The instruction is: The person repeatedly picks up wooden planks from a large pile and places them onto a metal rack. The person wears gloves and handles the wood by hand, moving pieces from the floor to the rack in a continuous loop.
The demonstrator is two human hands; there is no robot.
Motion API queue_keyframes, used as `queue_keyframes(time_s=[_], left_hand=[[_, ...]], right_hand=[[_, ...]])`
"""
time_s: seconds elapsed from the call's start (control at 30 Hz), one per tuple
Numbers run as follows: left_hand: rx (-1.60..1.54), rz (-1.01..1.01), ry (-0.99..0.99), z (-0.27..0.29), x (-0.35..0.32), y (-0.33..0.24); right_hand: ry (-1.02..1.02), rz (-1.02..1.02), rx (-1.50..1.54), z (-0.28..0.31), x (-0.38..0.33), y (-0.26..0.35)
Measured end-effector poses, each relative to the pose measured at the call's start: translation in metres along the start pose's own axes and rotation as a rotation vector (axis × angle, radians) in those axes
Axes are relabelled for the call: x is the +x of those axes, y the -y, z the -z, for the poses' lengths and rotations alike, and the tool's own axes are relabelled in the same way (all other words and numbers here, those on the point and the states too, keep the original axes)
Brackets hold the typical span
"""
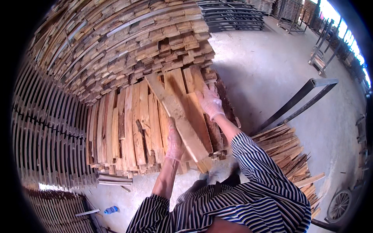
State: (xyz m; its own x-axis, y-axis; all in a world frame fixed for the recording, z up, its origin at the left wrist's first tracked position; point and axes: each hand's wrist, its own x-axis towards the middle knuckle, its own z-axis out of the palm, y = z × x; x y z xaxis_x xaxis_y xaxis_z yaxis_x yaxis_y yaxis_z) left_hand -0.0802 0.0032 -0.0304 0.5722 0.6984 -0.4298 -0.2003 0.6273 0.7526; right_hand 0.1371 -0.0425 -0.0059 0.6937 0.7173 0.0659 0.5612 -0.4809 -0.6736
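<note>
My left hand (175, 144), in a pale pink knitted glove, is closed on the left edge of a long wooden board (186, 131). That board lies tilted across the top of a stack of planks (134, 120), its near end raised toward me. Farther to the right, my right hand (211, 103), in a matching glove, has its fingers curled over another board (197, 77) at the stack's right side. Part of that board is hidden beneath the hand. Between both hands lies a wide, orange-toned plank (199, 120).
A tall pile of boards (128, 42) rises behind the stack. Slatted racks (50, 128) stand at left. On the right are a dark metal frame (299, 97), loose wood strips (285, 145) and a spoked wheel (339, 206). A blue bottle (111, 210) lies on the floor.
</note>
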Motion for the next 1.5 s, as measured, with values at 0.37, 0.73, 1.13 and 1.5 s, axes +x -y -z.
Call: queue_keyframes(time_s=[0.37, 0.73, 1.13, 1.5], left_hand=[[-0.018, 0.277, 0.111, -0.142, -0.056, 0.017], [0.517, 0.029, 0.466, -0.128, -0.025, 0.085], [1.858, -1.000, 0.240, -0.050, 0.074, 0.027], [1.477, -1.035, 0.285, -0.103, 0.112, 0.018]], right_hand=[[0.089, -0.067, 0.352, 0.083, -0.141, -0.028], [0.085, -0.186, 0.210, 0.108, -0.053, -0.054], [0.112, -0.251, 0.081, 0.033, 0.051, -0.075], [-0.290, -0.145, 0.337, 0.066, -0.043, -0.152]])
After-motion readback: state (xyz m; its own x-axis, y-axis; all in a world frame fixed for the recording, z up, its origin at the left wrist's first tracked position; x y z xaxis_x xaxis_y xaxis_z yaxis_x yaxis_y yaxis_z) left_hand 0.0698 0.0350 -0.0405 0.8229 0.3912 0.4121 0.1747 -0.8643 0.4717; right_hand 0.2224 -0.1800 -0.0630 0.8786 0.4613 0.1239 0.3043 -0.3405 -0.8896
